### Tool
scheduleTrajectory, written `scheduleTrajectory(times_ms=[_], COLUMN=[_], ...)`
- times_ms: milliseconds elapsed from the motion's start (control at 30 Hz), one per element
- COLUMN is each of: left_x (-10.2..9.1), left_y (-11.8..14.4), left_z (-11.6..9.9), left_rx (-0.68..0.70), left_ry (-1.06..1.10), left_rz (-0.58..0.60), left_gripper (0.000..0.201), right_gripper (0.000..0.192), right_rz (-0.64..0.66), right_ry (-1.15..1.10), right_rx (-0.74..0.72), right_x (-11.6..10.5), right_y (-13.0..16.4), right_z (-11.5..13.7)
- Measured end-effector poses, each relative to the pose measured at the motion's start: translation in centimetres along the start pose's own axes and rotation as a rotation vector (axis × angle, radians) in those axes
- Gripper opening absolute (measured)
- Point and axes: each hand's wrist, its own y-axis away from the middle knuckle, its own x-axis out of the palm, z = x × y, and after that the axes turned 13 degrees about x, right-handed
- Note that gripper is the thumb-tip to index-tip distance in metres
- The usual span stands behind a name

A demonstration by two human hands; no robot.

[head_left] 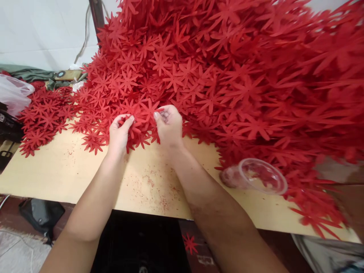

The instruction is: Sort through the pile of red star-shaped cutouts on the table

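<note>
Both hands meet over the front of a large heap of red flower-shaped cutouts (193,72) with narrow petals. My left hand (119,131) is closed, with thumb and fingers pinching red petal cutouts at its right side. A short way to the right, my right hand (170,125) pinches the petal tip of a red flower cutout (148,110) between thumb and fingers. This cutout spans the gap between the two hands. More cutouts hang below the fingers, and it is hard to tell which of them are held.
A clear plastic cup (263,176) lies on its side on the pale wooden table (85,178), at the heap's right front. A smaller pile of red cutouts (47,113) and a plastic bag (14,93) are at left. One cutout (190,243) lies below the table edge.
</note>
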Motion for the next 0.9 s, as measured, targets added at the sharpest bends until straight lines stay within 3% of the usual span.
scheduleTrajectory(times_ms=[200, 400, 467, 567, 667, 800, 900], left_x=[-0.8, -0.6, -0.4, 0.1, 0.4, 0.5, 0.3], left_y=[-0.9, -0.6, -0.4, -0.1, 0.1, 0.2, 0.2], left_z=[0.2, 0.5, 0.5, 0.4, 0.3, 0.1, 0.0], left_rx=[0.037, 0.104, 0.080, 0.083, 0.077, 0.018, 0.051], left_ry=[-0.023, -0.058, -0.034, -0.045, -0.083, -0.111, -0.082], left_rz=[-0.085, -0.002, 0.074, 0.158, 0.153, 0.148, 0.130], left_gripper=[0.014, 0.015, 0.016, 0.009, 0.007, 0.014, 0.014], right_gripper=[0.011, 0.038, 0.040, 0.050, 0.050, 0.048, 0.054], right_rz=[-0.104, -0.140, -0.071, 0.149, 0.324, 0.430, 0.464], right_ry=[0.040, 0.396, 0.355, 0.131, -0.055, -0.178, -0.210], right_rx=[-0.008, -0.184, -0.175, -0.020, 0.142, 0.244, 0.258], right_x=[-1.1, -0.9, -0.4, 0.6, 1.3, 1.4, 1.5], right_y=[-1.5, 0.4, 1.1, 1.6, 1.7, 2.1, 2.6], right_z=[-1.5, 0.6, 1.4, 1.7, 1.9, 2.8, 3.2])
